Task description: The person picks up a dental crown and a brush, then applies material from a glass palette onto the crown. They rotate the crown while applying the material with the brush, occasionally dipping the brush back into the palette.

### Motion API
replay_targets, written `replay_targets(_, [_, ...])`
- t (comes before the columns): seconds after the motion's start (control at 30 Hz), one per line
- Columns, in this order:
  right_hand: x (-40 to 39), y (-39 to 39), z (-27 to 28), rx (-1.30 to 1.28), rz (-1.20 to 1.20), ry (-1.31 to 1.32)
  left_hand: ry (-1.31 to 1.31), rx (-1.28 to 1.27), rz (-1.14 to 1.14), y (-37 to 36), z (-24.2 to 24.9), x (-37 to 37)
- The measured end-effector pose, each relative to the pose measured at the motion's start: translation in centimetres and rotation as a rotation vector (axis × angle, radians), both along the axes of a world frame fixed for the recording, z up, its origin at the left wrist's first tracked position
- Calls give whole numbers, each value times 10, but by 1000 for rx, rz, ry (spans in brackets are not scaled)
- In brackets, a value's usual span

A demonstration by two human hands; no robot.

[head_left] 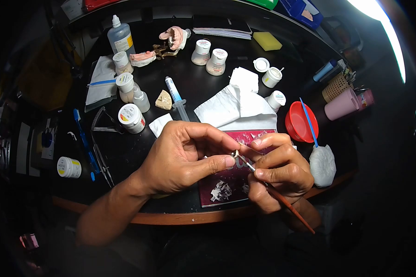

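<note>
Between its thumb and index finger, my left hand (182, 154) pinches a tiny dental crown (235, 153), cream with a shiny metallic part. My right hand (284, 173) grips a fine brush (289, 207) like a pen; its reddish-brown handle slants down to the right. The brush tip reaches the crown, though whether it touches cannot be made out. Under both hands lies a maroon booklet (207, 199) strewn with white scraps (221, 190). Folded white tissue (219, 108) spreads just beyond it.
Jars (131, 118), a blue-labelled syringe (174, 92) and a pink denture model (174, 38) stand behind my left hand. A red bowl (302, 122) with a blue stick (308, 121) and a pale grey lump (322, 166) sit at right. The wooden table edge (171, 219) runs nearest me.
</note>
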State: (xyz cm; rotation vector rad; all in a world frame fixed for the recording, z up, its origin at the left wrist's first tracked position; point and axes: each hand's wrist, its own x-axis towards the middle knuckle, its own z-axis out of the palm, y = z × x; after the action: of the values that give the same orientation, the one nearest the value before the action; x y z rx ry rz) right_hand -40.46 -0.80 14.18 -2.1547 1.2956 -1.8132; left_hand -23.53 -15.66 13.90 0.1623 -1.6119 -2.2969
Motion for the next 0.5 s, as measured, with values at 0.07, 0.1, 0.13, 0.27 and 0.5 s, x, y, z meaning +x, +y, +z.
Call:
replay_targets(0.07, [-1, 1, 0, 16, 6, 26, 3, -4, 2, 0, -1, 0])
replay_targets(0.1, [-1, 1, 1, 22, 4, 30, 4, -13, 5, 0, -1, 0])
replay_targets(0.13, [-1, 1, 2, 28, 1, 34, 5, -22, 6, 0, -1, 0])
replay_targets(0.27, [2, -2, 2, -15, -25, -20, -3, -29, 6, -1, -2, 0])
replay_targets(0.5, [3, -2, 4, -8, -24, -31, -12, -28, 10, -1, -1, 0])
